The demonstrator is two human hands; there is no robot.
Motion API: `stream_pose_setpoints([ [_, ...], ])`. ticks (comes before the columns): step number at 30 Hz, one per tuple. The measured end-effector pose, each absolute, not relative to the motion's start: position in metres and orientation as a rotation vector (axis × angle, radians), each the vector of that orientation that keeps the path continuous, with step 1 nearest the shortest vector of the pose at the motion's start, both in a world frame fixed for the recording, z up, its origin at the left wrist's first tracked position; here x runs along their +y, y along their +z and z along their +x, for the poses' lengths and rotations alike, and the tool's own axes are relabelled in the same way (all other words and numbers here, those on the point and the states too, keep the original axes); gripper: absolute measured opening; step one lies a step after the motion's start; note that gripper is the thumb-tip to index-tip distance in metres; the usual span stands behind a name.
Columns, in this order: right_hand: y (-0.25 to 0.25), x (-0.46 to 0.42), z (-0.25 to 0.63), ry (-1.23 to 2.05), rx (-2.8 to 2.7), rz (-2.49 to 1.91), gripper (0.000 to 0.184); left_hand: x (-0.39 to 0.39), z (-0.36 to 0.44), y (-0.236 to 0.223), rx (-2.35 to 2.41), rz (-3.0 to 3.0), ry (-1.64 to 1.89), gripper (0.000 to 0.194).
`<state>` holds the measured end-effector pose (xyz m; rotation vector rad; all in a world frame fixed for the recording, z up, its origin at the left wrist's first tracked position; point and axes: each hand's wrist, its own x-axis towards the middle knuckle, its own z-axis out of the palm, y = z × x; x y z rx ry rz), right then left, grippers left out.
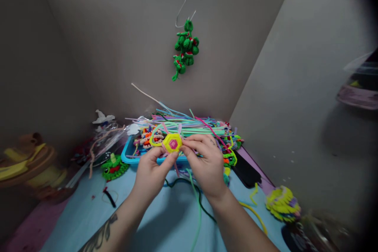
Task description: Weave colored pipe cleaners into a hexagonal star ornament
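Observation:
Both my hands hold a small woven pipe-cleaner piece [173, 143], yellow with a pink centre, raised above the light blue table [165, 220]. My left hand [151, 173] pinches its lower left edge with closed fingers. My right hand [206, 163] pinches its right edge, fingers pressed together. Loose pink and green pipe-cleaner ends hang down from the piece between my hands. A green strand [197, 204] trails toward me over the table.
A blue tray [130, 153] behind my hands carries a heap of coloured pipe cleaners [189, 126]. A green frog-like craft [114, 167] lies left, a yellow fringed one [282, 203] right. A green pipe-cleaner bunch [185, 49] hangs on the grey partition. A black strand [110, 197] lies on the table.

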<state>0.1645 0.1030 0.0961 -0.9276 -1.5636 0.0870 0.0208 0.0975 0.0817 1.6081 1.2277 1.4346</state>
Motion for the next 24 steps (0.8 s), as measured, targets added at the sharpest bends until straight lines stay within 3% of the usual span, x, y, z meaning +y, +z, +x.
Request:
stream_pose_setpoints([
  [8, 0.098, 0.108, 0.165, 0.423, -1.529, -1.074, 0.009, 0.1, 0.019, 0.084, 1.297, 1.742, 1.43, 0.019],
  [15, 0.095, 0.112, 0.166, 0.378, -1.59, -1.128, 0.015, 0.1, 0.021, 0.088, 1.333, 1.69, 1.425, 0.015],
  [19, 0.094, 0.113, 0.167, 0.382, -1.579, -1.049, 0.008, 0.108, 0.017, 0.084, 1.201, 1.416, 1.399, 0.019],
  [24, 0.096, 0.11, 0.172, 0.23, -1.853, -0.823, 0.032, 0.119, 0.006, 0.085, 0.961, 0.858, 1.436, 0.024],
])
